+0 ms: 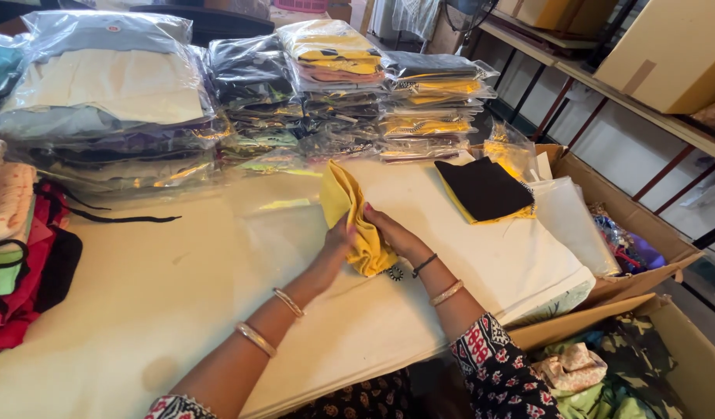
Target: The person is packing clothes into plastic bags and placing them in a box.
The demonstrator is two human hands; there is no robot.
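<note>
A folded yellow cloth [343, 200] stands bunched on the white table [155, 295] near its middle. My left hand [339, 242] grips its lower left side. From the right, my right hand [394, 235] holds its lower edge. Both wrists wear bangles. A clear plastic bag [272, 203] lies flat just left of the cloth. To the right, a black and yellow folded cloth [484, 188] rests on a stack of clear bags [568, 221].
Piles of bagged garments [338, 85] line the back of the table, with a large pile [101, 101] at back left. Loose pink and red clothes [20, 256] lie at the left edge. Open cardboard boxes [644, 233] with fabric stand at right. Shelves [644, 109] hold boxes.
</note>
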